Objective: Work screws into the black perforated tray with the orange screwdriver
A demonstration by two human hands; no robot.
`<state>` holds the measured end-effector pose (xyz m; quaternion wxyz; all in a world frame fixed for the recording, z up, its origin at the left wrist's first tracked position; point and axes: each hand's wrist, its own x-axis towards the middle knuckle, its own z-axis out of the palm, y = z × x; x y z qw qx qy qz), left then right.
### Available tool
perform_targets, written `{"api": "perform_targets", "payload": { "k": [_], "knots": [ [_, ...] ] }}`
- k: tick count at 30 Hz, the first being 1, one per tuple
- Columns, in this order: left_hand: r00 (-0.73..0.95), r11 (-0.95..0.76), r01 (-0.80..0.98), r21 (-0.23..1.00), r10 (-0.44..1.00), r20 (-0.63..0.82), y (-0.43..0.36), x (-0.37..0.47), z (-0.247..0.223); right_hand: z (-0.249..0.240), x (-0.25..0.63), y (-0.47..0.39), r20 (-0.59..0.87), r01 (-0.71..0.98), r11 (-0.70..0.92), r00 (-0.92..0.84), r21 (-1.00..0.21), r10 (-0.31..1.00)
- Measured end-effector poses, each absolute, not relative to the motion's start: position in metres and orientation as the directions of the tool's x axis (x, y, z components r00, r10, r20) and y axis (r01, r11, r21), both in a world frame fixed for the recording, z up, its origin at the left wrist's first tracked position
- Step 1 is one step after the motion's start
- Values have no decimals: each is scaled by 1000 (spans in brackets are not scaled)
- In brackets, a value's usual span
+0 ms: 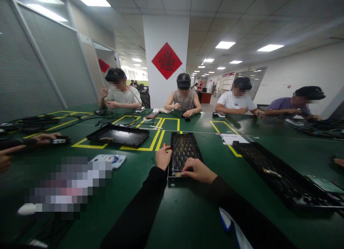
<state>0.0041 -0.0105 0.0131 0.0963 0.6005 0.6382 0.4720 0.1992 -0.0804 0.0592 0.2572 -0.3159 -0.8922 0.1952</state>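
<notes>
A long black plastic case (pixel 186 148) lies on the green table in front of me, its floor covered with rows of small pale-marked slots. My left hand (pixel 163 158) is closed on the case's left edge. A small orange tip (pixel 164 145) shows just above those fingers; what it belongs to is hidden. Over the case's near end, my right hand (pixel 199 170) has its fingers pinched together, low by a yellowish patch (pixel 177 174) inside. Whatever sits between those fingertips is too small or covered to make out.
Another black tray (pixel 118 135) lies ahead left, and a long black case (pixel 282 173) stretches along the right. A patterned phone-like object (pixel 109 161) is at left, blue-and-white pieces (pixel 228 220) under my right forearm. Several people sit opposite; a neighbour's hand (pixel 48 137) is at left.
</notes>
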Motion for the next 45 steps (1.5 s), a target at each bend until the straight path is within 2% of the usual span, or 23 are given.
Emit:
{"api": "perform_targets", "payload": {
  "k": [8, 16, 21, 27, 34, 41, 45],
  "knots": [
    [-283, -154, 610, 778, 874, 395, -8, 3, 10, 61, 197, -79, 343, 432, 749, -695, -503, 632],
    [-267, -168, 637, 753, 868, 419, -6, 2, 8, 64, 198, -82, 384, 411, 725, -646, -553, 660],
    [-263, -168, 633, 756, 872, 413, -7, 3, 9, 62, 198, -81, 331, 437, 723, -678, -535, 656],
    [-273, -174, 625, 761, 865, 421, -9, 4, 10, 61, 199, -81, 352, 443, 737, -675, -510, 649],
    [-265, -213, 616, 758, 851, 454, -6, 2, 6, 61, 200, -80, 368, 402, 701, -640, -588, 675],
    [-282, -181, 619, 764, 857, 431, -6, 3, 7, 59, 198, -81, 364, 462, 743, -666, -484, 651],
    [-280, -185, 622, 761, 855, 437, -6, 4, 8, 60, 199, -82, 363, 455, 747, -672, -486, 645]
  ]
}}
